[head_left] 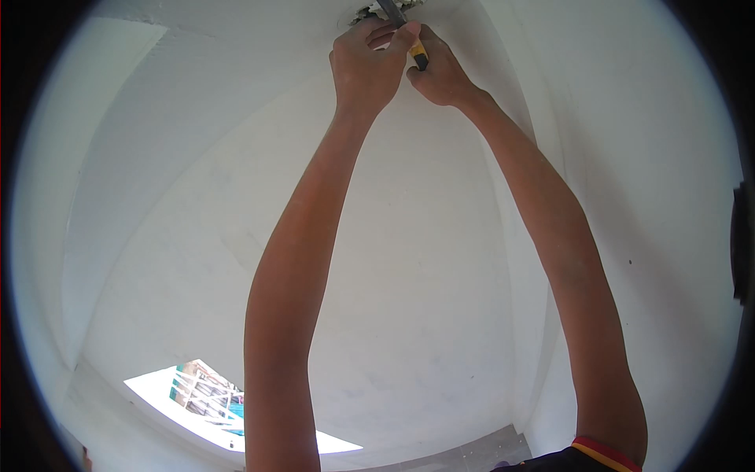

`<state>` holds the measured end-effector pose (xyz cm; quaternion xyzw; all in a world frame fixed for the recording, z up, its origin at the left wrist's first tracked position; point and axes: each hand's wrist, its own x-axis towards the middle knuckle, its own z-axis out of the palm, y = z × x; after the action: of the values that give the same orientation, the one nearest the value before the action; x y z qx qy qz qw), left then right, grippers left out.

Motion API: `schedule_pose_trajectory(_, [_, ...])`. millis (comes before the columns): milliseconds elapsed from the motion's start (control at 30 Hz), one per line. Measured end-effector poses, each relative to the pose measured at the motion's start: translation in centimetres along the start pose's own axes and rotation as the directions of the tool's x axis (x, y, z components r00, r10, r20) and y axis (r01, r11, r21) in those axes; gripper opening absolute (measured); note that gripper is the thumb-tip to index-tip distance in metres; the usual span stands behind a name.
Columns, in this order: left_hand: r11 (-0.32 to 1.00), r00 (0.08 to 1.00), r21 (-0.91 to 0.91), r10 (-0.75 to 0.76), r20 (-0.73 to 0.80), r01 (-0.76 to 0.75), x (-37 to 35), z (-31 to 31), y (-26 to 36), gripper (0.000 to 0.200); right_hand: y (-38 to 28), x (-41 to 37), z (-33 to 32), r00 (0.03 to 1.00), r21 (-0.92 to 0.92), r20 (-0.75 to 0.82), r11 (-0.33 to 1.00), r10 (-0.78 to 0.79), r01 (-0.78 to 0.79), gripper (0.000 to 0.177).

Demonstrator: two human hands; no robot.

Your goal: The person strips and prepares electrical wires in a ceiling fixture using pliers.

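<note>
Both arms reach up to a ragged hole (pixel 363 13) in the white ceiling, at the top of the head view. A slim hand tool (pixel 420 57) with a yellow-and-black handle and a flat grey shaft points up into the hole; it may be a utility knife, but its tip is out of frame. Around the handle, my right hand (pixel 446 77) is closed. My left hand (pixel 368 67) is closed too, its thumb pressed on the tool where handle meets shaft and its bent fingers near the hole's edge. Dark material shows inside the hole.
White walls (pixel 409 259) surround the arms, with the right wall (pixel 653 197) close by. Low on the left is a bright opening (pixel 204 401) with a white grille. Grey tiles (pixel 487 450) show at the bottom. A dark object (pixel 740 244) stands at the right edge.
</note>
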<state>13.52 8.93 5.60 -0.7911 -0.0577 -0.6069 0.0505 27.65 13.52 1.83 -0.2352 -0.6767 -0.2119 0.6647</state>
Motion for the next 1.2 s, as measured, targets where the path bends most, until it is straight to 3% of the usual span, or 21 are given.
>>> schedule_pose_trajectory(100, [1.000,1.000,-0.003,-0.019,0.017,0.019,-0.5,0.0,0.0,0.048,-1.1,-1.2,-0.4,1.000,-0.101,-0.007,0.995,-0.009,0.008,0.039])
schedule_pose_trajectory(167, [0.999,0.999,-0.003,-0.037,0.027,0.037,-0.9,0.1,0.4,0.052,-2.7,-3.1,-0.3,0.954,-0.068,0.010,0.952,0.299,-0.297,0.022])
schedule_pose_trajectory(233, [0.979,0.984,-0.094,-0.177,0.039,0.179,-1.8,0.5,0.8,0.054,-4.5,-4.1,-1.6,0.948,-0.111,0.045,0.945,0.315,-0.309,0.021])
schedule_pose_trajectory(300, [0.975,0.981,-0.110,-0.189,0.043,0.193,-1.5,0.7,0.8,0.054,-5.5,-4.0,-2.2,0.897,-0.136,0.144,0.907,0.417,-0.400,0.024])
schedule_pose_trajectory(333, [0.970,0.978,-0.125,-0.204,0.047,0.209,-1.5,0.7,0.7,0.054,-4.9,-4.0,-1.9,0.897,-0.135,0.146,0.907,0.417,-0.400,0.024])
schedule_pose_trajectory(400, [0.985,0.989,-0.092,-0.145,0.026,0.147,-0.9,0.6,0.5,0.051,-3.3,-3.3,-1.3,0.975,0.002,0.044,0.976,0.217,-0.217,0.032])
schedule_pose_trajectory(600, [0.998,0.999,-0.037,-0.045,0.013,0.045,-0.1,0.2,0.2,0.043,-1.3,-1.4,-0.4,0.986,0.047,0.072,0.987,0.150,-0.154,0.051])
schedule_pose_trajectory(733, [0.997,0.999,-0.076,0.026,0.048,-0.022,0.3,-0.3,-0.7,0.044,-1.4,-1.7,0.5,0.997,0.057,-0.020,0.996,0.070,-0.069,0.051])
schedule_pose_trajectory(867, [0.999,0.998,-0.015,0.032,0.060,-0.031,0.8,-0.9,-1.1,0.045,-2.1,-1.6,0.4,0.985,0.048,-0.018,0.984,0.172,-0.171,0.043])
schedule_pose_trajectory(967, [1.000,0.996,-0.015,-0.006,0.085,0.008,0.8,-0.8,-0.8,0.051,-1.0,-1.3,0.4,0.989,-0.010,0.006,0.989,0.150,-0.150,0.037])
schedule_pose_trajectory(1033, [0.993,0.986,-0.044,-0.100,0.131,0.107,0.4,-1.0,0.3,0.036,-1.1,-1.5,0.4,0.993,-0.018,0.023,0.993,0.116,-0.116,0.033])
schedule_pose_trajectory(1067, [0.992,0.985,-0.047,-0.106,0.133,0.113,0.5,-1.2,0.3,0.036,-1.2,-2.0,0.4,0.989,-0.012,0.009,0.989,0.144,-0.144,0.030])
schedule_pose_trajectory(1133, [0.970,0.946,-0.147,-0.147,0.287,0.196,1.1,-1.5,0.0,0.025,-3.2,-3.4,-0.9,0.984,-0.012,-0.005,0.984,0.176,-0.176,0.028])
schedule_pose_trajectory(1167, [0.968,0.946,-0.152,-0.147,0.290,0.197,0.6,-1.2,0.5,0.025,-5.7,-4.5,-2.5,0.919,0.097,0.172,0.922,0.355,-0.375,0.027])
schedule_pose_trajectory(1200, [0.820,0.938,-0.481,-0.182,0.296,0.311,0.1,-0.8,1.4,0.026,-7.5,-5.1,-4.0,0.801,0.165,0.358,0.811,0.481,-0.561,0.027])
